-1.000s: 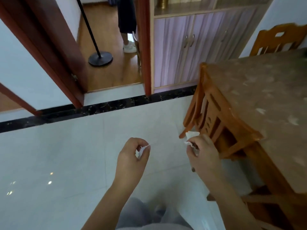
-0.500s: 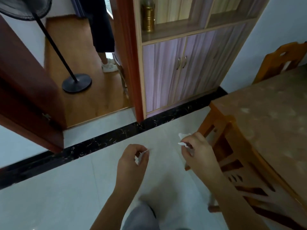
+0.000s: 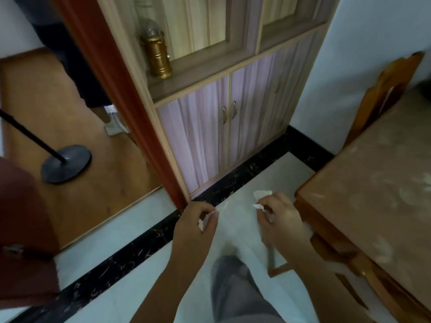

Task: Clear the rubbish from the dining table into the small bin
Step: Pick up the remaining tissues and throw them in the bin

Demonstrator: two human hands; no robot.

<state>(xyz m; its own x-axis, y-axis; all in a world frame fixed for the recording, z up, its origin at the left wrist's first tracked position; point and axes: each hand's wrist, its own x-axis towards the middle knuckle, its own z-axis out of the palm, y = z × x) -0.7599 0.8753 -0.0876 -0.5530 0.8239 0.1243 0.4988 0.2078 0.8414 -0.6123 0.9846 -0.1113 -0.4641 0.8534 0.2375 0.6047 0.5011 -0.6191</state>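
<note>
My left hand (image 3: 194, 226) is closed around a small white scrap of paper (image 3: 205, 221), held over the pale floor tiles. My right hand (image 3: 283, 220) grips a crumpled white tissue (image 3: 261, 197) that sticks out above the fingers. Both hands hang side by side, just left of the dining table (image 3: 373, 201), whose mottled brown top fills the right side. No bin is in view.
A wooden chair (image 3: 384, 89) stands at the table's far end, another chair is tucked under the near edge. A cabinet with pale purple doors (image 3: 224, 138) faces me. A doorway at left shows a fan stand base (image 3: 66, 163) and a person's legs (image 3: 93, 89).
The view has swung up and right and moved closer to the cabinet. Both hands keep their paper and stay in front of me, now nearer the black floor strip.
</note>
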